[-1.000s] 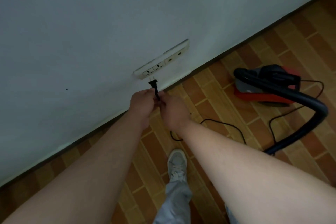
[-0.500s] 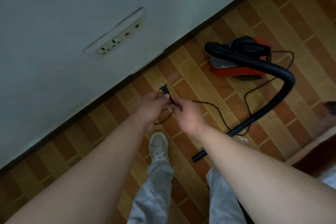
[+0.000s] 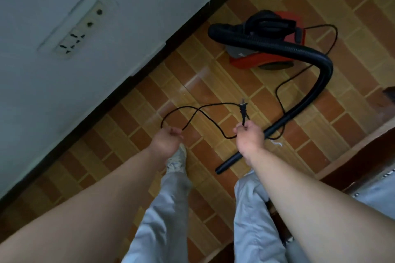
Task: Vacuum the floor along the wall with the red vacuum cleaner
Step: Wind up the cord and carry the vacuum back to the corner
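The red vacuum cleaner [image 3: 265, 57] sits on the tiled floor near the wall, its black hose [image 3: 316, 64] curving down to a black tube end [image 3: 229, 161] by my feet. My right hand [image 3: 250, 136] pinches the black power cord just below the plug [image 3: 242, 108], which points up, unplugged. My left hand [image 3: 167, 140] grips the cord [image 3: 192, 113] further along, a loop hanging between the hands. The white wall socket strip [image 3: 79, 25] is at the upper left, with nothing plugged in.
A dark skirting [image 3: 119, 98] runs diagonally where the grey wall meets the brown tiled floor [image 3: 213, 83]. My feet and grey trousers [image 3: 168, 209] are below the hands. A dark wooden furniture edge [image 3: 363, 156] stands at the right.
The plug has come away from the socket strip. My hands have dropped and moved apart, the right one carrying the plug rightward, with a loop of cord drawn out between them.
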A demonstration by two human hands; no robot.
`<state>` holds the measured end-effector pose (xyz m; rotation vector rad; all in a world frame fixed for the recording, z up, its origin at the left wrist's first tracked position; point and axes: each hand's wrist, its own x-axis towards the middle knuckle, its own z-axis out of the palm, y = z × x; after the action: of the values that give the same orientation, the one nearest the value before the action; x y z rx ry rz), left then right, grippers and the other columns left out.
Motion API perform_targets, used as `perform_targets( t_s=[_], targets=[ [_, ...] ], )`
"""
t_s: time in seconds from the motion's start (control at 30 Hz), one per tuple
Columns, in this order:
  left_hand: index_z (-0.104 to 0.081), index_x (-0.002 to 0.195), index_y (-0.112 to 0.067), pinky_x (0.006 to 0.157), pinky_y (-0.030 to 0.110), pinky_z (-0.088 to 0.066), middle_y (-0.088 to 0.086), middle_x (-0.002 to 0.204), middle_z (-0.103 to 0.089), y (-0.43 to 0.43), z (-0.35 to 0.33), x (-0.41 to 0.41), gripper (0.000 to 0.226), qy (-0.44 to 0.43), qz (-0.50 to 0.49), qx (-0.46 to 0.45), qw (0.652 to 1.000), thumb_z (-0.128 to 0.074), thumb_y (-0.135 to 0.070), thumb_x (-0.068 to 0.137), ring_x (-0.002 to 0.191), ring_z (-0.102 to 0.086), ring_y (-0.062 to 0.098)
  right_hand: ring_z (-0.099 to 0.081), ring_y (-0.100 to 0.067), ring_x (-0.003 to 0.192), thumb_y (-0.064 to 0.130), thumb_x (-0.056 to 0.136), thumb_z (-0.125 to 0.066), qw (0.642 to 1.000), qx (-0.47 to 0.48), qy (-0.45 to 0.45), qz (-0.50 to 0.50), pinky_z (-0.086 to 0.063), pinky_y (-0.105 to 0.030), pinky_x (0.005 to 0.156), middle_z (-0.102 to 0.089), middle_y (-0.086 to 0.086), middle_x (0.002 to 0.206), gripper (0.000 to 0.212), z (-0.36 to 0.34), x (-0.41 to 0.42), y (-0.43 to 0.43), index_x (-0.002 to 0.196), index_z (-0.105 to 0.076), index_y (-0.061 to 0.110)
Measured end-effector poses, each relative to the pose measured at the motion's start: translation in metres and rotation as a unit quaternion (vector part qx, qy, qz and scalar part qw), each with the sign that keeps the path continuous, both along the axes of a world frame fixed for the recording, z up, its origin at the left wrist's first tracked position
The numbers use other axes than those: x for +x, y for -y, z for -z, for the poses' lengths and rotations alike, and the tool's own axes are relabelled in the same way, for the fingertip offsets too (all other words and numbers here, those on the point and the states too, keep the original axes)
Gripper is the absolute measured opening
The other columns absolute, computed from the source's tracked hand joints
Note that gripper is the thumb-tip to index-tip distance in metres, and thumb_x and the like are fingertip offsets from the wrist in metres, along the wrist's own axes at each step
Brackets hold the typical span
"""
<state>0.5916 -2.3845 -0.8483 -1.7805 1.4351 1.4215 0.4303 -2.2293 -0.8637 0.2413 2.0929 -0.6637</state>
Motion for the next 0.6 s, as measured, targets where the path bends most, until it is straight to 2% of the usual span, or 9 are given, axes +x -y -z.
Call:
perform_targets(
  t_s=[0.13, 0.2, 0.27, 0.33, 0.47, 0.6],
  targets=[
    [-0.055, 0.136, -0.004, 0.089, 0.031, -0.046, 0.014, 0.133, -0.061, 0.002, 0.043, -0.004, 0.042, 0.028, 0.111, -0.062, 0.992, -0.063, -0.008, 0.095, 0.121, -0.060, 0.033, -0.062, -0.024, 0.087, 0.025, 0.108, -0.045, 1.000, -0.001, -0.009, -0.010, -0.042, -0.030, 0.079, -0.067, -0.006, 0.101, 0.027, 0.030, -0.012, -0.001, 0.104, -0.065, 0.008],
    [-0.050, 0.143, -0.004, 0.095, 0.028, -0.042, 0.015, 0.144, -0.054, 0.008, 0.080, -0.007, 0.048, 0.035, 0.188, -0.081, 0.978, -0.062, -0.009, 0.096, 0.129, -0.054, 0.031, -0.057, -0.014, 0.079, 0.025, 0.108, -0.044, 0.999, -0.010, -0.023, -0.042, -0.042, -0.030, 0.075, -0.065, -0.003, 0.097, 0.025, 0.055, -0.014, 0.000, 0.104, -0.064, 0.010],
    [-0.049, 0.143, -0.006, 0.100, 0.026, -0.040, 0.015, 0.147, -0.050, 0.016, 0.122, -0.008, 0.050, 0.028, 0.257, -0.102, 0.961, -0.064, -0.013, 0.096, 0.132, -0.050, 0.030, -0.058, -0.016, 0.082, 0.023, 0.108, -0.044, 0.996, -0.018, -0.035, -0.079, -0.047, -0.033, 0.078, -0.063, -0.001, 0.096, 0.022, 0.086, -0.014, 0.005, 0.106, -0.063, 0.012],
    [-0.045, 0.144, -0.010, 0.109, 0.037, -0.041, 0.014, 0.150, -0.044, 0.023, 0.164, -0.010, 0.056, 0.031, 0.334, -0.128, 0.934, -0.066, -0.022, 0.093, 0.137, -0.044, 0.031, -0.060, -0.023, 0.085, 0.023, 0.109, -0.043, 0.993, -0.019, -0.053, -0.108, -0.051, -0.035, 0.079, -0.064, -0.005, 0.094, 0.023, 0.118, -0.014, 0.010, 0.107, -0.062, 0.010],
    [-0.016, 0.160, -0.015, 0.123, 0.042, -0.022, 0.007, 0.168, -0.015, 0.028, 0.227, -0.023, 0.088, 0.041, 0.440, -0.190, 0.877, -0.066, -0.040, 0.093, 0.155, -0.014, 0.027, -0.057, -0.017, 0.066, 0.024, 0.109, -0.043, 0.983, -0.023, -0.067, -0.169, -0.043, -0.026, 0.054, -0.061, -0.005, 0.081, 0.023, 0.168, -0.011, 0.015, 0.102, -0.061, 0.010],
    [0.006, 0.162, -0.016, 0.125, 0.056, -0.010, 0.006, 0.170, 0.010, 0.032, 0.268, -0.042, 0.106, 0.071, 0.503, -0.181, 0.843, -0.066, -0.049, 0.091, 0.157, 0.006, 0.027, -0.054, -0.013, 0.060, 0.025, 0.109, -0.044, 0.983, -0.034, -0.069, -0.169, -0.039, -0.027, 0.050, -0.060, -0.002, 0.077, 0.023, 0.200, -0.008, 0.012, 0.103, -0.062, 0.012]
  ],
)
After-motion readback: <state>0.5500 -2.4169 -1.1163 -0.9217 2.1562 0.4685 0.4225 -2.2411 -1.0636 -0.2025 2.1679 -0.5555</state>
